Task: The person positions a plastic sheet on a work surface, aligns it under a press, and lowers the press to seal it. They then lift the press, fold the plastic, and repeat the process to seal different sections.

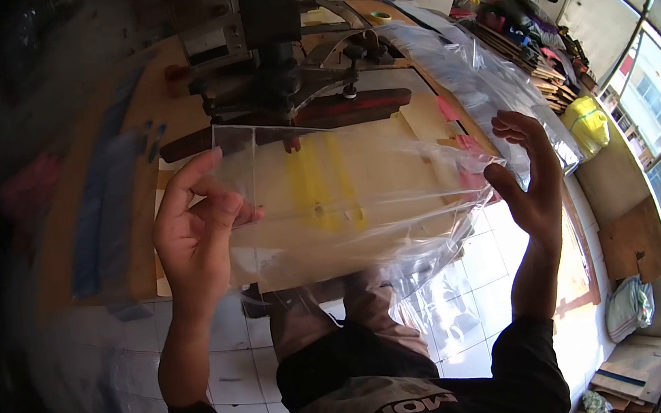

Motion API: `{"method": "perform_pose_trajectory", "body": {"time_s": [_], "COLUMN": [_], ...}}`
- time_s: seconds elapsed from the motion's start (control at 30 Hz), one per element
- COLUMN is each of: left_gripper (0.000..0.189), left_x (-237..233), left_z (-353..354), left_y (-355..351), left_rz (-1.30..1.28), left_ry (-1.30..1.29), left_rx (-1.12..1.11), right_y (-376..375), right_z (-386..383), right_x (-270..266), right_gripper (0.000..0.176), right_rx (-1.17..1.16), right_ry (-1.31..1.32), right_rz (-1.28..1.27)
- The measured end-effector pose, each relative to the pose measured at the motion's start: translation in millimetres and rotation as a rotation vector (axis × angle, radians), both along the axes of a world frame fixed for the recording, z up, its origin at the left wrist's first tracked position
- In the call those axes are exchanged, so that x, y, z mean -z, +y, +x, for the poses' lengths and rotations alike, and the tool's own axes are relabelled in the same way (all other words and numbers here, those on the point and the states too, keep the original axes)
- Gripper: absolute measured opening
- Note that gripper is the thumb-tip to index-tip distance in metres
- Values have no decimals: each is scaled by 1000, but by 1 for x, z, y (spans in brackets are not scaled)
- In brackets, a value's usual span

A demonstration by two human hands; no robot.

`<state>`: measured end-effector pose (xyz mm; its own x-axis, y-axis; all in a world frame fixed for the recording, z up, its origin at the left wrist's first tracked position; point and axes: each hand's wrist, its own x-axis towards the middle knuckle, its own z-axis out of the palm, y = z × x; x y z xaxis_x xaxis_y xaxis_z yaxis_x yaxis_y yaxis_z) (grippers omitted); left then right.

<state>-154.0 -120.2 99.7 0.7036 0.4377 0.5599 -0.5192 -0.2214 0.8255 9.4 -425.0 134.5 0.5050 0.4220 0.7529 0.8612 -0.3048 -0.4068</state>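
Seen from above, a person holds a clear plastic bag (363,203) stretched flat between both hands, just above the near edge of a wooden bench (132,107). The left hand (199,234) pinches the bag's left edge, the thumb on top and the fingers curled beneath it. The right hand (527,176) stands half open at the bag's crumpled right end: the thumb touches the plastic, and the curled fingers arch above, apart from the thumb. Yellow stripes (320,183) on the bench surface show through the bag. Just behind the bag sits a dark metal machine (277,57) with a long dark red bar (336,110) running across its base; the bag's far edge lies close to that bar. To the right on the bench lies a heap of more clear plastic (462,69). Beyond that, a yellow sack (586,124) sits near bright windows (651,88). Below the bag are the person's dark sleeves and a pale tiled floor (476,271).
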Motion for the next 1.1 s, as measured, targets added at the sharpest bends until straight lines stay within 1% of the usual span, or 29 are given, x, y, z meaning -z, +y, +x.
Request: {"method": "perform_pose_trajectory", "body": {"time_s": [0.07,0.1,0.13,0.17,0.2,0.23,0.27,0.3,0.33,0.4,0.47,0.53,0.57,0.6,0.63,0.67,0.7,0.73,0.8,0.83,0.87,0.93,0.97,1.0,1.03,1.07,1.1], "left_gripper": [36,37,38,36,36,35,34,34,34,34,35,36,37,39,39,42,46,46,55,57,57,44,44,36,28,28,25], "left_x": [-4,-5,-7,-10,-12,-13,-15,-18,-20,-22,-23,-26,-28,-30,-32,-34,-35,-37,-40,-40,-36,-28,-26,-25,-24,-22,-20], "left_z": [3,6,8,9,11,13,15,14,14,15,18,23,27,30,33,36,36,33,19,14,11,9,9,8,8,9,12], "left_y": [-7,-9,-10,-13,-15,-16,-16,-16,-14,-12,-13,-16,-17,-16,-15,-13,-12,-9,7,12,18,25,24,22,20,18,16], "left_rz": [37,110,182,257,260,271,281,290,291,232,199,165,216,267,263,233,203,203,347,368,365,480,478,428,379,376,392], "left_ry": [-14,-13,-10,-2,1,-25,-51,-49,-50,-57,-44,-26,-41,-55,-48,-79,-113,-116,131,260,257,371,371,396,420,419,357], "left_rx": [12,56,101,79,70,101,134,108,101,121,151,187,216,248,252,201,148,150,154,167,166,279,279,302,324,321,294], "right_y": [19,27,34,45,55,59,63,66,67,68,75,91,95,98,100,102,102,99,88,84,80,75,73,71,70,70,73], "right_z": [-11,-13,-4,-3,-2,0,2,2,3,4,0,-15,-16,-15,-12,-9,-7,-2,7,10,12,17,18,18,17,14,10], "right_x": [-13,-21,-21,-20,-20,-22,-24,-26,-27,-27,-30,-35,-37,-40,-45,-48,-52,-53,-55,-56,-54,-51,-51,-51,-52,-53,-56], "right_gripper": [59,60,64,54,44,44,36,28,28,24,26,27,26,26,25,24,23,23,23,24,24,25,26,26,30,37,37], "right_rx": [-97,-188,-275,-344,-412,-421,-447,-471,-478,-597,-609,-616,-580,-577,-589,-601,-595,-593,-651,-646,-645,-636,-634,-634,-597,-561,-564], "right_ry": [57,142,91,177,262,261,360,459,456,622,577,512,508,517,578,637,628,626,656,660,658,697,705,705,646,586,585], "right_rz": [-108,-188,-303,-316,-329,-326,-342,-359,-361,-238,-254,-119,-190,-190,-214,-238,-216,-215,-184,-185,-189,-125,-139,-140,-151,-162,-164]}}
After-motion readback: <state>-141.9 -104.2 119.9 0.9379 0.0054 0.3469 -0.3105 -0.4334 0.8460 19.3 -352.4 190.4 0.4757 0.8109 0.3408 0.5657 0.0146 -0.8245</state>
